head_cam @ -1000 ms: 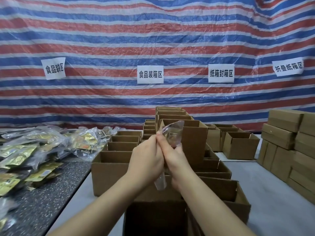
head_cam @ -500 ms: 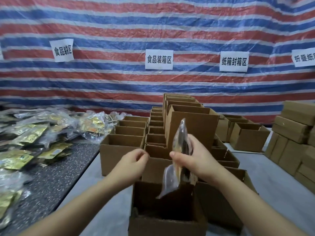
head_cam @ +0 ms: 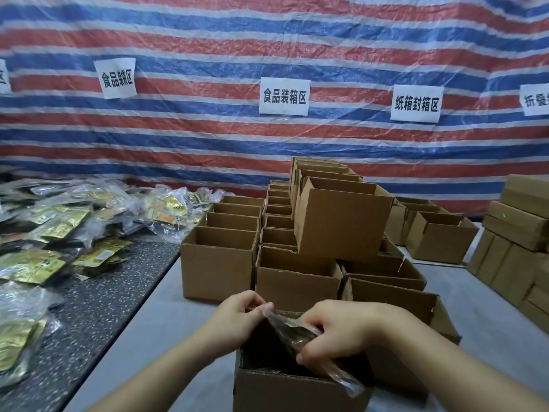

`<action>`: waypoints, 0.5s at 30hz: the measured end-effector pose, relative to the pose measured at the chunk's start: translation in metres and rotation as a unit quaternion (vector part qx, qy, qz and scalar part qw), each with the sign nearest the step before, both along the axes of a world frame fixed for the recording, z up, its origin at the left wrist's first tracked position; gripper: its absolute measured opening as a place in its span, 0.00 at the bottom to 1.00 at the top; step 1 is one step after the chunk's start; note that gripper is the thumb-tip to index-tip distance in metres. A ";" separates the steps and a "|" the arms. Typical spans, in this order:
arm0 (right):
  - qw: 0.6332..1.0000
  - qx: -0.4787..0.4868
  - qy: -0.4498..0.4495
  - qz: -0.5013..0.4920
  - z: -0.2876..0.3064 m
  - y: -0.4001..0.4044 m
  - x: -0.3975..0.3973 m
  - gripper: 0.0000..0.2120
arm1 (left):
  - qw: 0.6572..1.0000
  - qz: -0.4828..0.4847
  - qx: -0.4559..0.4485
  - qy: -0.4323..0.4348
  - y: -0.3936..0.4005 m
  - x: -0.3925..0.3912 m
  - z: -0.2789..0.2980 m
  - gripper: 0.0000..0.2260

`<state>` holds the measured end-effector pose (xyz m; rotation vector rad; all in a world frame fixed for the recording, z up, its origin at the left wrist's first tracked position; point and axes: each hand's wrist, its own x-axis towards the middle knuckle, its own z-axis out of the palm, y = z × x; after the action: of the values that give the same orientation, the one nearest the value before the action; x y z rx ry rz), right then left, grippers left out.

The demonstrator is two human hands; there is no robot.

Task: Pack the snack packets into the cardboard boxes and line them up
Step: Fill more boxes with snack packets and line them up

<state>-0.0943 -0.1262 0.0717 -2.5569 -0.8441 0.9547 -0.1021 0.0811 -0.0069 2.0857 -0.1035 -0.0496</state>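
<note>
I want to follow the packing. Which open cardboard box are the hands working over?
The nearest open box, at the bottom edge; both hands hold a clear packet over it. The other boxes stand farther back.

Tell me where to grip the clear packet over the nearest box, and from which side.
Grip the clear packet at its upper flat edge, coming from above. It lies tilted across the open box, its lower end past the rim, and both the left hand and right hand already pinch it there.
</note>
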 end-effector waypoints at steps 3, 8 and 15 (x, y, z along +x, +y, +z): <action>0.997 -0.078 0.006 0.023 -0.016 0.012 0.008 0.10 | 1.000 -0.003 -0.008 -0.005 -0.001 0.002 -0.002 0.09; 0.961 -0.195 -0.110 0.162 -0.073 0.038 0.014 0.14 | 0.999 0.007 0.029 -0.012 -0.001 0.004 -0.007 0.12; 0.999 -0.038 -0.003 -0.002 -0.039 0.022 0.015 0.28 | 0.998 0.017 0.050 -0.043 0.002 0.012 -0.010 0.12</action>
<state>-0.0792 -0.1044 0.0324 -2.6259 -0.8194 0.9968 -0.0906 0.0834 -0.0173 2.1895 -0.1198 0.0574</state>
